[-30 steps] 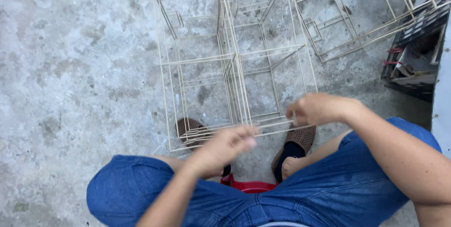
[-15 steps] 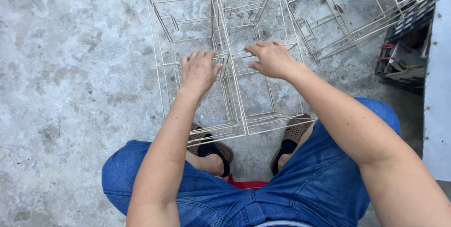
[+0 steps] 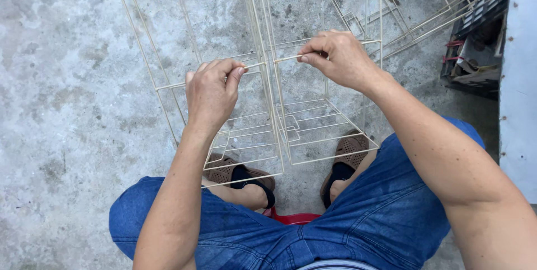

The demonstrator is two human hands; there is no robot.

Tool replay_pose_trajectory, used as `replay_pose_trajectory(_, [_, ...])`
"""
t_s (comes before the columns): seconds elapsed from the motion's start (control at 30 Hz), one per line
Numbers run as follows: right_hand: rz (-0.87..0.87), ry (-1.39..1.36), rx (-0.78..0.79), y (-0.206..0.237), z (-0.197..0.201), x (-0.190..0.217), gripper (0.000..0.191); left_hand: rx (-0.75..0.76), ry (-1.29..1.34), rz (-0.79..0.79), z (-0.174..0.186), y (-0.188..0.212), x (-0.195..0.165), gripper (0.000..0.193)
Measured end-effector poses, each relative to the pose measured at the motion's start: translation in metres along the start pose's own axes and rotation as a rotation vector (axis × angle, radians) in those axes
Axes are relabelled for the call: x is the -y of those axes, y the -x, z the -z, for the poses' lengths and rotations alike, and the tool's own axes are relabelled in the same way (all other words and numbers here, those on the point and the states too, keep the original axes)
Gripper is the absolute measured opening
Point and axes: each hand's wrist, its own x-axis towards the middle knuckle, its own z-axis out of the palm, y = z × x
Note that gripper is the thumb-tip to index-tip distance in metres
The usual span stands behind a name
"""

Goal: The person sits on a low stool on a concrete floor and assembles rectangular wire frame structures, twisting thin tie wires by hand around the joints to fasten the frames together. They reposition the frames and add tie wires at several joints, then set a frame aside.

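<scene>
Two pale, thin-stick box frames stand side by side in front of my knees. My left hand [image 3: 212, 94] pinches a horizontal stick of the left frame [image 3: 168, 85] near its right end. My right hand [image 3: 338, 57] pinches a horizontal stick of the right frame [image 3: 313, 136] near its left end. The two hands are level, either side of the upright sticks where the frames meet. Both frames rest on the concrete floor [image 3: 61, 108], with their lower bars over my brown sandals [image 3: 349, 150].
More stick frames [image 3: 403, 18] lie on the floor at the upper right. A dark crate [image 3: 475, 29] and a pale blue-white surface [image 3: 517, 96] run along the right edge. I sit low in blue denim shorts [image 3: 313, 225] on a red stool [image 3: 293, 218].
The frames have come closer and now rise larger in view. Both hands moved from the frames' tops to pinch the horizontal sticks at mid height.
</scene>
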Motion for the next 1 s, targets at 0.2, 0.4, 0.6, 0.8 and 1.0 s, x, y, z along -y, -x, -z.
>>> replay_pose_trajectory(0.2, [0.049, 0.058, -0.029, 0.025, -0.002, -0.011, 0.014, 0.046, 0.025, 0.024, -0.016, 0.014, -0.003, 0.014])
replay_pose_trajectory(0.4, [0.089, 0.136, 0.017, 0.025, -0.035, -0.03, 0.011, 0.194, 0.092, 0.314, -0.047, 0.028, 0.006, 0.017])
replay_pose_trajectory(0.6, [0.068, 0.053, 0.057, 0.031, -0.04, -0.033, 0.013, 0.212, 0.085, 0.407, -0.053, 0.043, 0.004, 0.02])
replay_pose_trajectory(0.8, [0.152, -0.018, 0.099, 0.036, -0.036, 0.001, 0.02, 0.187, 0.095, 0.354, -0.022, 0.062, -0.015, 0.023])
replay_pose_trajectory(1.0, [0.241, -0.004, -0.117, 0.053, -0.013, 0.032, 0.006, 0.155, 0.157, 0.258, 0.016, 0.071, -0.036, 0.019])
